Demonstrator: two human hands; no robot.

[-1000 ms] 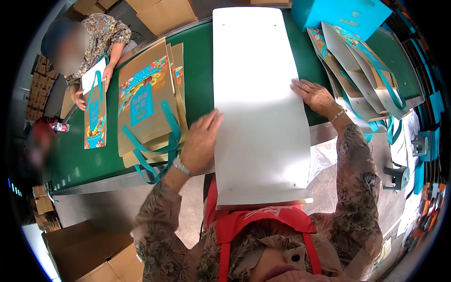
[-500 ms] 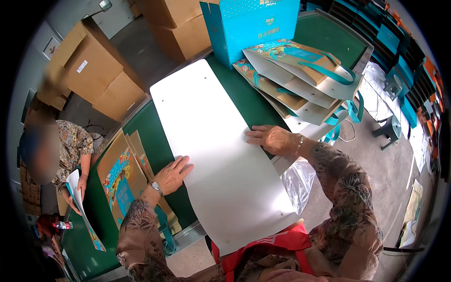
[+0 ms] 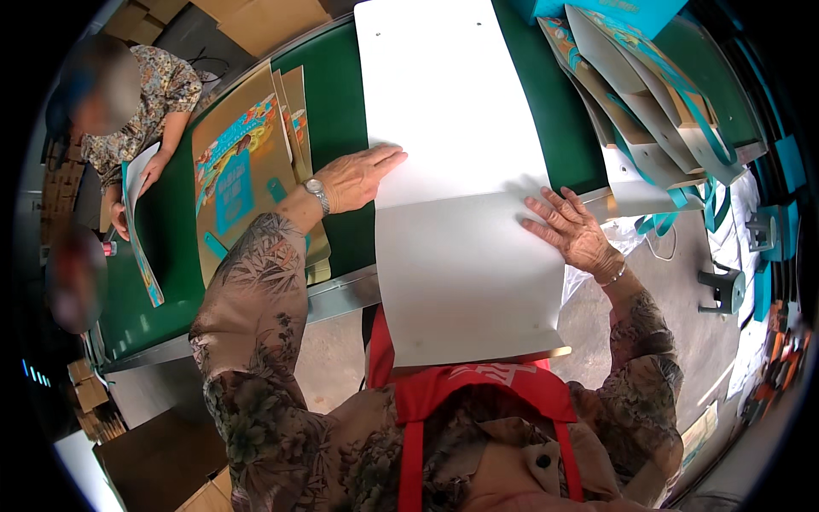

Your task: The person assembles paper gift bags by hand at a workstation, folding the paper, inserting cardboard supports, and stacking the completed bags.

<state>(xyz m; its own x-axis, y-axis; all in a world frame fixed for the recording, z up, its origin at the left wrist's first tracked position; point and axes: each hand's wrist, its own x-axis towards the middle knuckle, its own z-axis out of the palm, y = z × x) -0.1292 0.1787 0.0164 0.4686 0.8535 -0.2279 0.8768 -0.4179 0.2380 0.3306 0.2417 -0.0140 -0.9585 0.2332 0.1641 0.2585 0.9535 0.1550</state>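
Note:
A long white sheet of card (image 3: 456,111) lies across the green tabletop, its near part sloping over the front edge toward my red apron (image 3: 486,388). A crease runs across it between my hands, and small holes show near its far end. On the sheet's left edge rest the fingertips of my left hand (image 3: 358,181), stretched out close together. My right hand (image 3: 576,232) lies on the right edge just below the crease, fingers spread. Neither hand is wrapped round anything. The sheet's underside is hidden.
Flat brown printed paper bags (image 3: 243,171) lie to the left. More bags with teal handles (image 3: 657,111) are stacked at the right, beside a blue box (image 3: 631,13). At the far left a co-worker (image 3: 153,94) holds a printed sheet (image 3: 138,213). A dark stool (image 3: 723,288) stands right.
My view has tilted down and turned. A crease now shows across the white sheet, with its near part bent down. Both hands stay at its edges, the right one with fingers more spread.

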